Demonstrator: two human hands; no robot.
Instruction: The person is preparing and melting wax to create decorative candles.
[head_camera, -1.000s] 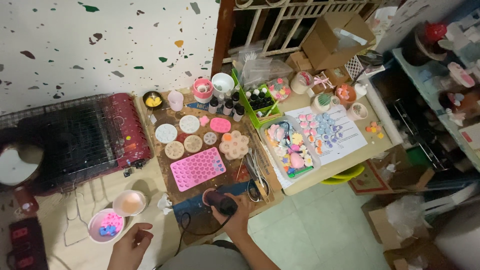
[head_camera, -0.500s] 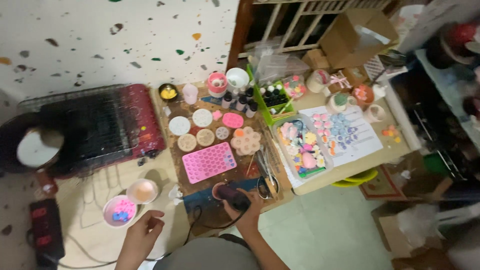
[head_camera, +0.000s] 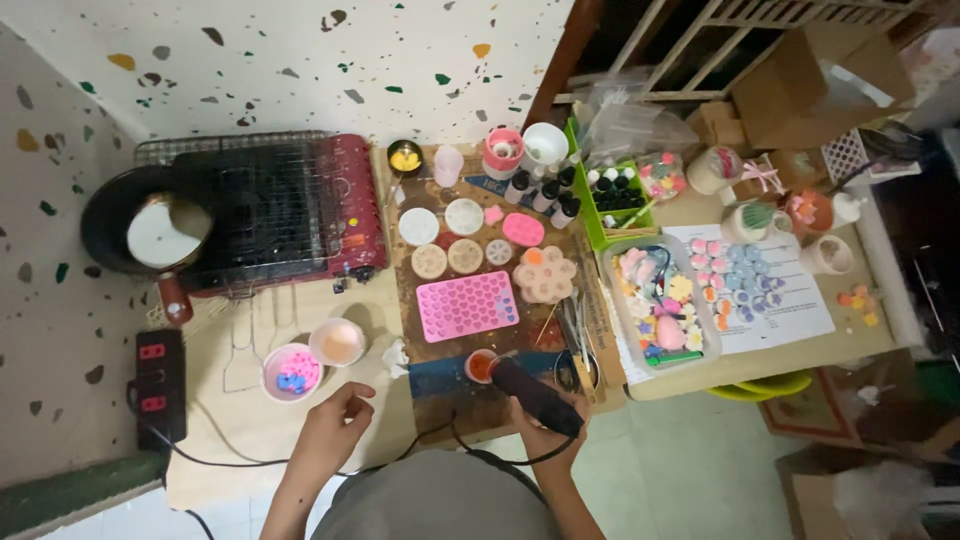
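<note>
My right hand (head_camera: 548, 432) grips a black corded tool (head_camera: 530, 392) whose front end points into a small cup of orange liquid (head_camera: 481, 366) on the brown work board (head_camera: 470, 400). My left hand (head_camera: 335, 422) hovers with its fingers loosely curled and nothing in it, just below a pink bowl of pink and blue pieces (head_camera: 290, 373) and a cup of peach-coloured liquid (head_camera: 337, 342). A pink heart-shaped silicone mould (head_camera: 466, 306) lies above the orange cup, with several round moulds (head_camera: 447, 258) and a flower-shaped mould (head_camera: 545, 274) behind it.
A red portable stove with a wire grate (head_camera: 285, 215) carries a pot of white liquid (head_camera: 160, 232) at the left. A black power strip (head_camera: 152, 385) lies on the floor. A tray of coloured shapes (head_camera: 655, 300), a paper sheet with shapes (head_camera: 775, 295), small bottles (head_camera: 545, 190) and cardboard boxes (head_camera: 810, 85) fill the right.
The view has swung left, so everything sits further right. The black tool has tipped down towards the orange cup. My left hand stays below the pink bowl.
</note>
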